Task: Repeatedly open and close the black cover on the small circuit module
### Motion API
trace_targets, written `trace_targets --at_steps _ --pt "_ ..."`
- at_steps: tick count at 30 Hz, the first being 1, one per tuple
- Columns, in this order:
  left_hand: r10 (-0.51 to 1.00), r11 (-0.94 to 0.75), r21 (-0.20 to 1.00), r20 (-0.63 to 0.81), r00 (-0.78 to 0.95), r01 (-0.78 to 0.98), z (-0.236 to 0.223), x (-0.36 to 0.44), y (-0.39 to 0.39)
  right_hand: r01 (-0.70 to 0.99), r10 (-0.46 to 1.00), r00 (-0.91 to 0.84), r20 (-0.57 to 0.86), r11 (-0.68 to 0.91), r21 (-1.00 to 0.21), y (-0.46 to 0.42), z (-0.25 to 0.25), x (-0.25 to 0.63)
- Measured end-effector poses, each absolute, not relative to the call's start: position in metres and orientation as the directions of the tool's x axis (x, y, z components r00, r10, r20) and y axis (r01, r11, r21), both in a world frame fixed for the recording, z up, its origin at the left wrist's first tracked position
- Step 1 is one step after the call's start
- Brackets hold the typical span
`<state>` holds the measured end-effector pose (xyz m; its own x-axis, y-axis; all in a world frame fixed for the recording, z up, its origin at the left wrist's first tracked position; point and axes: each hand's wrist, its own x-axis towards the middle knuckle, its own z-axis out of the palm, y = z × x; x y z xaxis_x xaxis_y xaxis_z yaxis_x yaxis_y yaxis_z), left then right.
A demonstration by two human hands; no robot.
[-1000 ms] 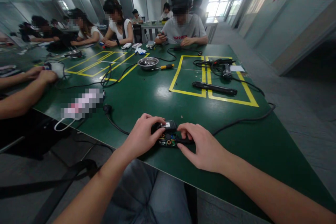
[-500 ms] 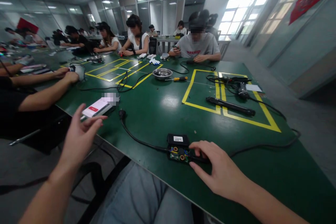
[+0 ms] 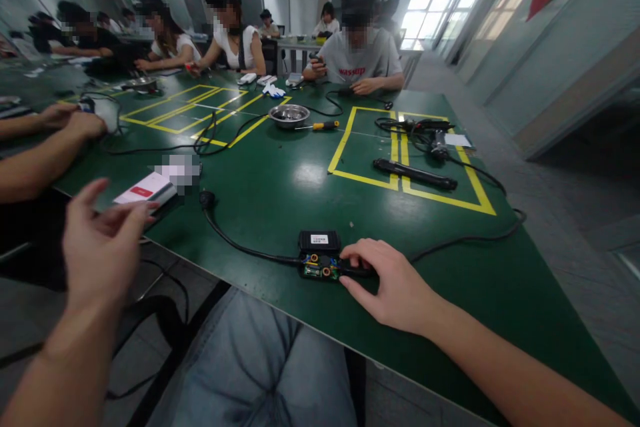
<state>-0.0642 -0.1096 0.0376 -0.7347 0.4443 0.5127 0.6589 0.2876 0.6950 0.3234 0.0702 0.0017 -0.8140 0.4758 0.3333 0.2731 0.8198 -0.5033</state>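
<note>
An opened black power adapter box [image 3: 320, 269] lies near the table's front edge, its circuit board and copper coils exposed. Its black cover [image 3: 319, 240] with a white label rests just behind it. My right hand [image 3: 387, 280] has thumb and fingertips on either side of the box's right end, over the cable there. From the box's left end a black cord [image 3: 245, 248] runs to a plug [image 3: 207, 199]. My left hand [image 3: 105, 233], slightly blurred, is raised with fingers apart and holds nothing. Behind it lies a phone [image 3: 150, 188] with a lit screen, partly covered by the fingers.
A metal bowl [image 3: 289, 116] and a yellow-black screwdriver [image 3: 320, 126] sit mid-table. Farther right, a black bar-shaped part [image 3: 415, 174] and a cabled tool [image 3: 439, 145] lie within yellow tape [image 3: 360, 179]. A co-worker's hands [image 3: 75, 121] are at the left; other people sit across.
The camera view has turned, shifting the table's contents left and upward. My left hand has drawn slightly away from the phone. My right hand stays at the adapter box.
</note>
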Motion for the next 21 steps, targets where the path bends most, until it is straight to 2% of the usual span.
trace_targets --at_steps 1,2,4,6,8,10,12,15,17,21 --pt "0.532 0.246 0.717 0.462 -0.710 0.652 0.037 -0.038 -0.097 0.271 0.476 -0.813 0.334 0.818 -0.507 0.070 0.002 0.323" --pt "0.656 0.197 0.691 0.434 -0.617 0.695 0.037 -0.012 -0.084 0.268 0.476 -0.813 0.335 0.817 -0.510 0.070 0.002 0.323" --pt "0.850 0.004 0.587 0.424 -0.312 0.809 0.034 0.032 -0.061 0.264 0.475 -0.815 0.333 0.815 -0.516 0.070 0.002 0.322" --pt "0.919 -0.179 0.511 0.392 -0.043 0.841 0.030 0.063 -0.042 0.264 0.476 -0.816 0.328 0.811 -0.522 0.070 0.003 0.322" --pt "0.944 -0.260 0.472 0.306 0.121 0.842 0.026 0.076 -0.025 0.264 0.481 -0.813 0.327 0.806 -0.529 0.070 0.003 0.321" --pt "0.963 -0.248 0.439 0.209 0.170 0.863 0.024 0.077 -0.012 0.266 0.488 -0.810 0.326 0.800 -0.537 0.069 0.004 0.321" --pt "0.976 -0.191 0.425 0.176 0.126 0.885 0.023 0.071 -0.005 0.268 0.488 -0.814 0.314 0.796 -0.542 0.069 0.005 0.321" --pt "0.971 -0.153 0.454 0.233 0.050 0.878 0.028 0.063 -0.008 0.279 0.501 -0.816 0.290 0.779 -0.561 0.068 0.009 0.320" --pt "0.956 -0.212 0.491 0.282 0.076 0.845 0.034 0.063 -0.016 0.298 0.528 -0.804 0.274 0.756 -0.583 0.068 0.011 0.320" --pt "0.915 -0.401 0.520 0.265 0.304 0.755 0.040 0.074 -0.033 0.326 0.555 -0.794 0.250 0.735 -0.595 0.067 0.014 0.319"
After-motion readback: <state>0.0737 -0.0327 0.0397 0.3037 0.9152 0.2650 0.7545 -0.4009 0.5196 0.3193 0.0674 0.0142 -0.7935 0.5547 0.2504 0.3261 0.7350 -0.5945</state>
